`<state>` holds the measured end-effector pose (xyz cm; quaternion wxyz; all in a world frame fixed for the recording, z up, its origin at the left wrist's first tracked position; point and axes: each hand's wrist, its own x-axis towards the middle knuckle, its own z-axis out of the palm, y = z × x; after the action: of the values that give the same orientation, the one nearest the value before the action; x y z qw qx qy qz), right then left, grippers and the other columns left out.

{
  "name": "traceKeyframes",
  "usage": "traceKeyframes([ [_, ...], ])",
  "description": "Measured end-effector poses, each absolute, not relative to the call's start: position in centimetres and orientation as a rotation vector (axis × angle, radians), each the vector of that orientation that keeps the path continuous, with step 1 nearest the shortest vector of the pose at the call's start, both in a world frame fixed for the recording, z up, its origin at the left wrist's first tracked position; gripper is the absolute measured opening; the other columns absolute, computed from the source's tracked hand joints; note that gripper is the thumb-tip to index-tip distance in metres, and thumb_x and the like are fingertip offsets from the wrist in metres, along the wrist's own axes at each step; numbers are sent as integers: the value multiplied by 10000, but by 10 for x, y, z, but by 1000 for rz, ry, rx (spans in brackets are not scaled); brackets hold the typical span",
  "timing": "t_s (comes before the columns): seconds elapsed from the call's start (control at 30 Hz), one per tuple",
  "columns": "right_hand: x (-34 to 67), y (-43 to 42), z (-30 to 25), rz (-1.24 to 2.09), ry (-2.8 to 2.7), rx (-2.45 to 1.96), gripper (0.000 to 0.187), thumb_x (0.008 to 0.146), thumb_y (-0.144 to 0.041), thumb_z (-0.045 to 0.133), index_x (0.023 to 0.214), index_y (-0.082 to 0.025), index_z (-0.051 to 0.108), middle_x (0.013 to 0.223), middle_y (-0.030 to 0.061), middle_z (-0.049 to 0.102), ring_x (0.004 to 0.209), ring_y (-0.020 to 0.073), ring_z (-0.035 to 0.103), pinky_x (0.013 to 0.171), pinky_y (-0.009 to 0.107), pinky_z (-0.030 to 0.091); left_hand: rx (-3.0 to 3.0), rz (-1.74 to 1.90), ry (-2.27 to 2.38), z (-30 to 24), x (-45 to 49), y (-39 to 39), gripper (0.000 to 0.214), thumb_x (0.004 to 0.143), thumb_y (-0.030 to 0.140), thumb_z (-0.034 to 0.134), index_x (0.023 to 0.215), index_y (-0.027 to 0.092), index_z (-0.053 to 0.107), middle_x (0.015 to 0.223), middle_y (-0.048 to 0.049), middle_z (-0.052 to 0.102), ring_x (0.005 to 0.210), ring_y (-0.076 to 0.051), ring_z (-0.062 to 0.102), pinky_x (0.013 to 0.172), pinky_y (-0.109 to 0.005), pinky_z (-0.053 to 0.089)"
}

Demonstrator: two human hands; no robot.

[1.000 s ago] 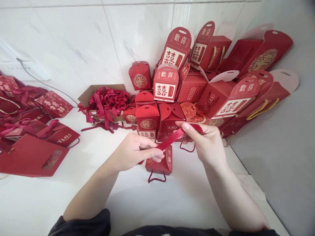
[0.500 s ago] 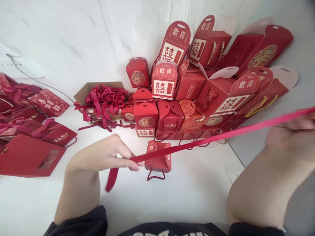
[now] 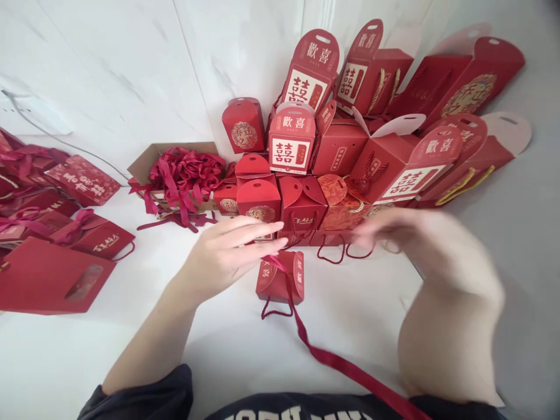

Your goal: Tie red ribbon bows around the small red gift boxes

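In the head view my left hand (image 3: 231, 248) pinches one end of a dark red ribbon (image 3: 335, 360) between its fingers, above a small red gift box (image 3: 280, 277). From there the ribbon trails down past the box and off to the lower right. The box stands alone on the white tabletop, with a red cord handle (image 3: 277, 315) toward me. My right hand (image 3: 405, 230) is raised to the right of the box, in front of the stacked boxes. Its fingers are smeared by motion, and no ribbon shows running to it.
Stacked red gift boxes (image 3: 301, 204) fill the back right against the wall. A cardboard box (image 3: 142, 166) of loose red ribbons (image 3: 188, 172) sits left of them. Ribbon-tied red boxes (image 3: 94, 236) and a large red box (image 3: 48, 280) lie at the far left.
The ribbon was stretched taut between both hands; now it hangs slack from my left hand. My right hand has swung inward from the right edge, and my left hand has risen to the right.
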<state>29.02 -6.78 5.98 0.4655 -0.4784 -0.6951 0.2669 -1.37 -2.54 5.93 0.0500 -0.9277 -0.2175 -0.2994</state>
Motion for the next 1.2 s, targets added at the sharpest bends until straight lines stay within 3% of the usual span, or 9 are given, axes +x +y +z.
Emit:
traceKeyframes([
  [0.07,265,-61,59,1252,-1767,-1029,405,973,-485,418,1023,-222,721,1028,66,736,934,178,697,834,349,554,-2728,-945,-604,56,-6,-28,383,867,147,623,1208,320,643,1251,-13,668,1058,-192,641,885,-350,537],
  [0.17,225,-55,49,1709,-1674,-740,392,978,-461,424,1024,-184,698,969,60,726,949,175,677,920,371,519,-2604,-966,-538,52,-1,-29,355,862,153,630,1173,322,656,1220,-6,685,1021,-194,655,800,-333,547],
  [0.23,209,-54,40,1920,-1553,-645,415,976,-476,422,982,-156,687,850,54,707,810,154,666,787,319,539,-2572,-985,-495,51,-1,-28,353,849,170,651,1174,307,655,1202,-8,695,996,-193,659,781,-326,546],
  [0.3,206,-54,34,2012,-1439,-641,399,956,-479,468,912,-140,673,706,18,640,595,103,567,569,235,469,-2565,-1014,-488,51,-3,-27,397,841,171,658,1216,300,630,1188,-4,702,983,-187,660,797,-324,545],
  [0.43,221,-54,36,1866,-1473,-754,296,886,-416,612,761,-149,626,553,-64,435,462,56,322,444,201,272,-2615,-1012,-664,51,-3,-26,451,855,112,603,1274,276,582,1164,-16,706,1006,-195,650,886,-347,514],
  [0.6,241,-58,45,1439,-1698,-1029,342,872,-439,616,663,-171,579,598,-40,467,543,80,393,502,210,334,-2890,-760,-1023,52,0,-23,162,912,215,538,1020,199,659,1005,-49,691,939,-195,624,798,-332,497],
  [0.73,251,-66,33,1338,-1688,-1178,345,885,-459,589,711,-162,609,616,-27,510,559,88,452,512,218,385,-3143,-514,-1052,47,4,-18,160,924,257,518,900,192,663,963,-36,657,903,-178,612,793,-315,486],
  [0.9,259,-77,6,1294,-1405,-1214,266,858,-418,648,966,-181,591,678,-29,581,533,94,531,517,232,457,-3351,-436,-1004,37,13,-17,134,903,244,550,922,212,679,1109,-34,633,988,-176,615,886,-311,475],
  [1.2,252,-93,-14,839,-1564,-1400,185,876,-318,634,1017,-206,588,865,36,689,809,177,661,743,305,505,-3380,-410,-1007,30,16,-14,127,898,231,548,921,206,671,1156,-44,624,1031,-191,611,921,-330,471],
])
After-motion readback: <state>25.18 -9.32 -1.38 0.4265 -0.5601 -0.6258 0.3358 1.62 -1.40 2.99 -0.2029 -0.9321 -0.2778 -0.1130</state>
